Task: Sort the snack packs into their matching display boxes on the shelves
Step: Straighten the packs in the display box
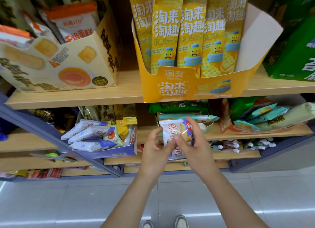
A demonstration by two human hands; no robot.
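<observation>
The left hand [156, 148] and right hand [194, 144] are pinching the white pack [173, 130] with curled fingers, and I am flagging a possible slip between grips, short of the blue box [109, 153].

Glossy plastic snack pack [175, 130], matt wood-grain shelf [68, 98], cardboard display box [190, 86].

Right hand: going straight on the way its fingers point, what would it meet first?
The right hand, gripping the white pack with the left hand, points up and forward. It would probably meet the teal pack beyond it first, though depth is unclear.
</observation>
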